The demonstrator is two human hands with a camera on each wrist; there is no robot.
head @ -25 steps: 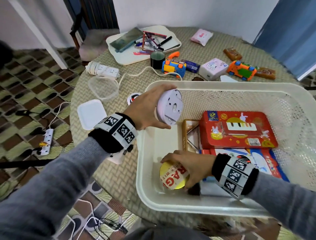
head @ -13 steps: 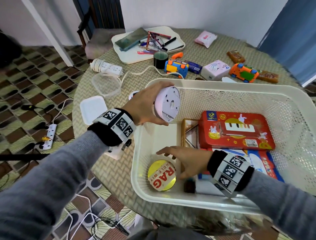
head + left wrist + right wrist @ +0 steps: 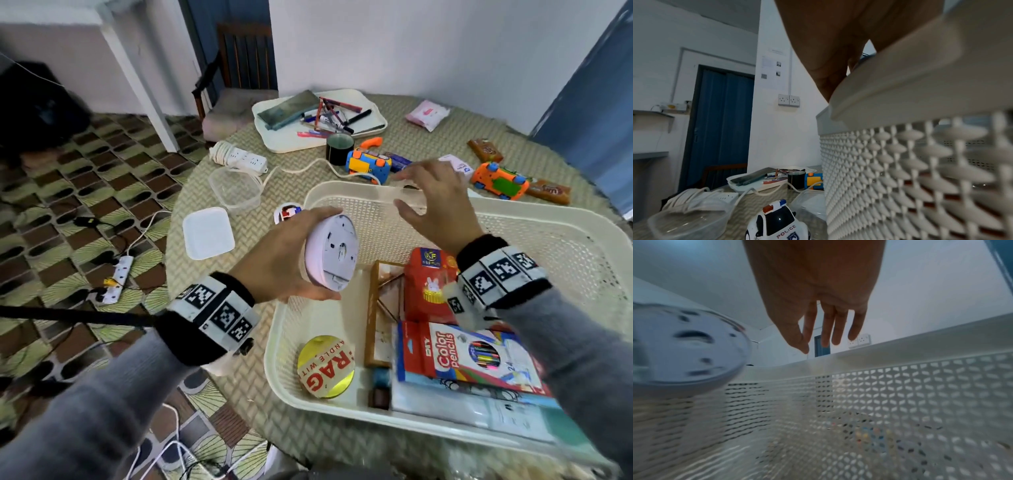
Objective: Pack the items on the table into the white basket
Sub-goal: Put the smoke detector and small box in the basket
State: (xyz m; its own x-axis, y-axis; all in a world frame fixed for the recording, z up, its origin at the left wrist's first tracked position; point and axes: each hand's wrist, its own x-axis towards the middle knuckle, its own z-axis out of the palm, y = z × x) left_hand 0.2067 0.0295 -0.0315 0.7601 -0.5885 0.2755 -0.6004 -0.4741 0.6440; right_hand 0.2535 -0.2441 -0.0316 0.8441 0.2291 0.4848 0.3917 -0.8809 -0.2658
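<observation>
My left hand (image 3: 291, 260) grips a round pale pink device (image 3: 331, 253) by its rim and holds it above the left end of the white basket (image 3: 561, 226). Its flat back (image 3: 688, 345) faces right in the right wrist view. My right hand (image 3: 433, 202) hovers open over the basket's far rim, fingers (image 3: 826, 331) spread and holding nothing. A yellow tape roll (image 3: 325, 366), a red tin (image 3: 424, 284), a brown frame (image 3: 380, 308) and a colour pencil box (image 3: 469, 359) lie in the basket.
On the table beyond the basket lie a blue-yellow toy (image 3: 368, 164), an orange toy car (image 3: 500, 180), a black cup (image 3: 339, 149), a pen tray (image 3: 284, 137), snack packets (image 3: 548, 192), a power strip (image 3: 239, 157), a clear container (image 3: 236, 188), its lid (image 3: 207, 233) and a police car toy (image 3: 777, 224).
My right hand let go of the yellow tape roll in the basket's near left corner and rose to the far rim. The left hand kept holding the pink device.
</observation>
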